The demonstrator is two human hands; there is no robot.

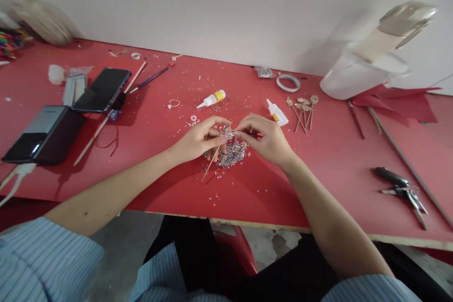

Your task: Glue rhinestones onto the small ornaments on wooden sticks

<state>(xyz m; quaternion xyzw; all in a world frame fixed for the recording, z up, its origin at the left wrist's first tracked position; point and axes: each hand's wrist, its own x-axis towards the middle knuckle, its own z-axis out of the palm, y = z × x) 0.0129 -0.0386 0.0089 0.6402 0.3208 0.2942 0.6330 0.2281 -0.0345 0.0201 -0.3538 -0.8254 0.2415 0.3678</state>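
Above a pile of small shiny sequin-like bits, my left hand is closed on a thin wooden stick. The stick slants down toward me, and a small decorated piece at its top sits between the fingers. My right hand pinches a slim dark tool whose tip reaches the decorated piece; its exact kind is hard to make out. Beyond the hands lie a small glue bottle with a yellow label and a second white glue bottle.
Several wooden sticks with cut-out tops lie right of the bottles, near a tape roll. A white bucket stands at back right, keys at front right. Phone, power bank and paintbrush occupy the left.
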